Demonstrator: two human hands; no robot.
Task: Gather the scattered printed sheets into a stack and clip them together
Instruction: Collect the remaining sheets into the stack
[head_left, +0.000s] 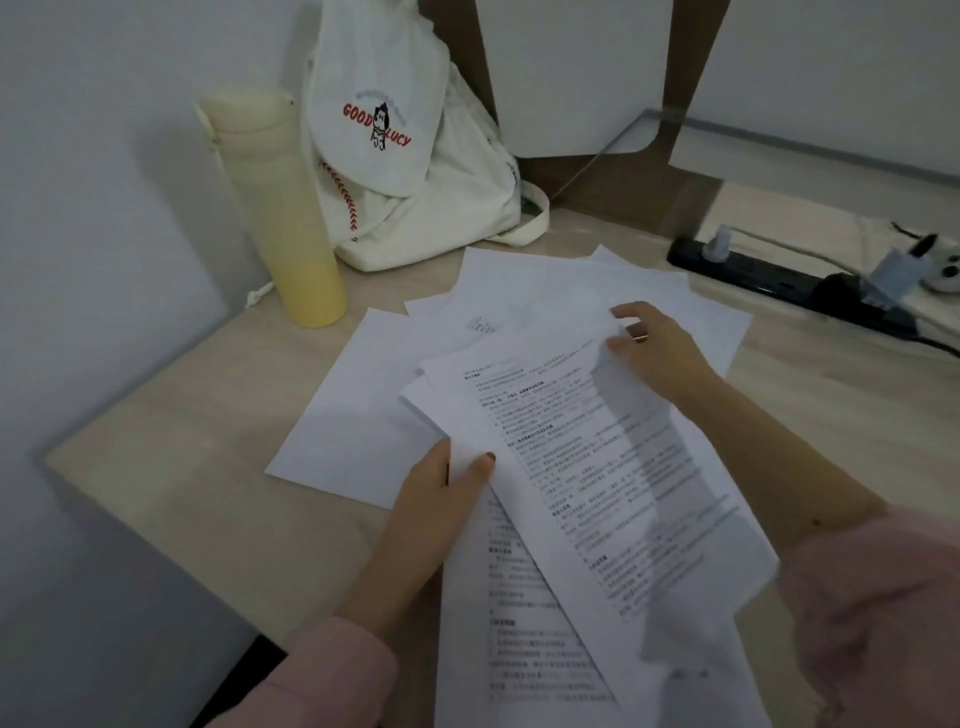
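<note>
Gathering in progress: we hold a partial bundle of white printed paper sheets (597, 467) in both hands above the pale wooden desk (156, 467). Our left hand (441, 493) clamps the bundle's near-left edge, thumb on top. Our right hand (657, 353) pinches the far corner of the topmost sheet, which curls under the fingers. The hands are well apart, one at each end of the bundle. The held sheets are fanned, their edges unaligned. Several loose white sheets (519, 291) lie overlapping on the desk beyond, with one blank-faced sheet (353, 415) to the left. We judge the task roughly midway: the rest need collecting, the edges squaring, and clipping is not begun. No clip is visible. A pale yellow cylindrical bottle (275, 208), a white fabric tote bag (405, 166) and a black power strip (769, 273) stand behind.
</note>
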